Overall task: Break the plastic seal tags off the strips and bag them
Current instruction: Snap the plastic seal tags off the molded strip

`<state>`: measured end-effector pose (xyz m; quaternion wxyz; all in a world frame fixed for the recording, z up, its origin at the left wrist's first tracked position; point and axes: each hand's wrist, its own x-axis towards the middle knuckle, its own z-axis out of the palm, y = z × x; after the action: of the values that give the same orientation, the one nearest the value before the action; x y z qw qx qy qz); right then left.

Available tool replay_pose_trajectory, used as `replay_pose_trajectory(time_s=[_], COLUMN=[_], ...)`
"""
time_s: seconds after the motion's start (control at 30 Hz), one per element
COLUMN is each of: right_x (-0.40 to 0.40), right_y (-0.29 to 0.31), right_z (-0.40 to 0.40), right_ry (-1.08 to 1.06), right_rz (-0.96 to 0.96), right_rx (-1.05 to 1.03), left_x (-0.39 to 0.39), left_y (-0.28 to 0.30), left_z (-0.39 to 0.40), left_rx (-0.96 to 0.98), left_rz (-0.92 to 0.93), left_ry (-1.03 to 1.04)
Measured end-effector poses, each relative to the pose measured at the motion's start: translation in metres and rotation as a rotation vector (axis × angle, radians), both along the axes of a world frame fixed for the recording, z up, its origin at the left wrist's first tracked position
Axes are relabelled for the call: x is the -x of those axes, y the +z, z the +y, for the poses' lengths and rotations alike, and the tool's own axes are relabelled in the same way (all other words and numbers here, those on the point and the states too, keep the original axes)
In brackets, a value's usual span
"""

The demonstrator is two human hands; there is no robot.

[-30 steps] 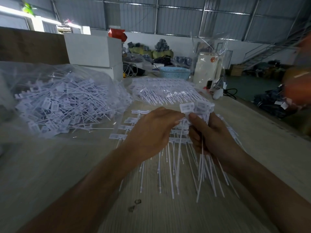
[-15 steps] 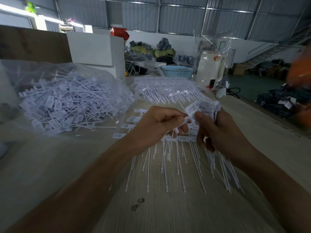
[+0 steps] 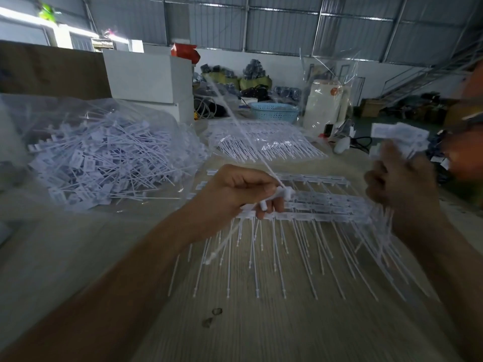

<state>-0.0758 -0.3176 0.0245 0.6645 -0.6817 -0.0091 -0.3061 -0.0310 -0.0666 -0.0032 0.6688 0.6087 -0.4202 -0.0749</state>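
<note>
Plastic tags [image 3: 400, 135] now lifted right (blurred) in right hand [image 3: 400, 178]; left hand [image 3: 235, 194] fingers clamped on runner [image 3: 243, 131], hands apart

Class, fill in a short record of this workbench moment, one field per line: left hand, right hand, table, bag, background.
left hand: left hand grips a thin white runner piece
right hand: right hand, blurred, holds a bunch of seal tags
table: tag strips lie flat on the wooden table
bag: clear bag of loose tags, on the left
background: blue basket
</note>
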Motion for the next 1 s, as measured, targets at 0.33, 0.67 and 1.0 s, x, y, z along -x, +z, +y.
replay_pose_trajectory(time_s=[0.33, 0.67, 1.0], right_x=[0.003, 0.005, 0.005], right_y=[-0.032, -0.022, -0.029], right_z=[0.066, 0.059, 0.058], right_ry=[0.497, 0.788, 0.707], right_rz=[0.223, 0.293, 0.166], right_rx=[0.203, -0.243, -0.072], left_x=[0.012, 0.013, 0.016], left_y=[0.007, 0.008, 0.004], left_z=[-0.019, -0.014, -0.017], left_rx=[-0.099, -0.262, -0.242], left_rz=[-0.345, -0.864, -0.813], left_ry=[0.502, 0.647, 0.691])
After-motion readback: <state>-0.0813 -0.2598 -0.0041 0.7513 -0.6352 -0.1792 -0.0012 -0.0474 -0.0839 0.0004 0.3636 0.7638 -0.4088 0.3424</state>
